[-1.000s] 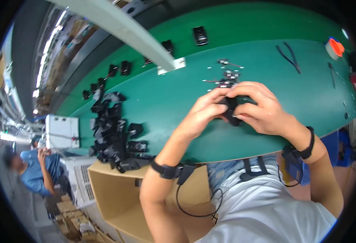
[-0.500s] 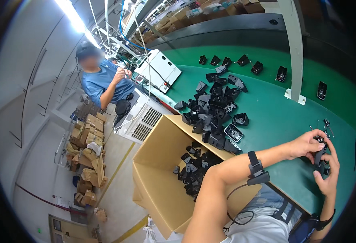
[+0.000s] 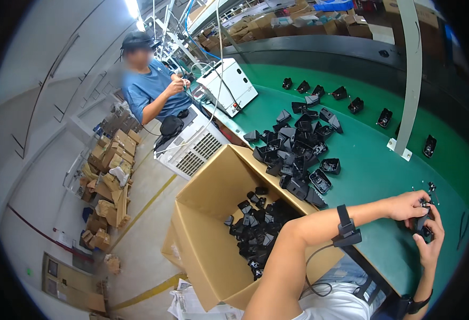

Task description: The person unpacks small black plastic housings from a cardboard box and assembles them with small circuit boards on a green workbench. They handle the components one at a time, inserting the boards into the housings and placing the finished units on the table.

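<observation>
At the right side of the green bench, both my hands meet around a black plastic housing [image 3: 421,225]. My left hand [image 3: 405,206] reaches across with its fingers closed on the upper end of the part. From below, my right hand [image 3: 431,246] grips the lower side between thumb and fingers. The inside of the housing is mostly hidden by my fingers. Just beyond my fingertips lie small dark parts [image 3: 432,188] and a few tiny bright bits. A large pile of similar black housings [image 3: 298,144] is heaped on the bench to the left.
An open cardboard box [image 3: 199,224] with many black housings stands against the bench. Several housings [image 3: 385,117] sit in a row on the darker green strip, beyond a metal post [image 3: 407,90]. A white machine [image 3: 229,85] and a person in blue [image 3: 154,90] are at the far left.
My view has shifted, so the bench appears lower and further right. The housing has turned in my fingers, and both hands still hold it.
</observation>
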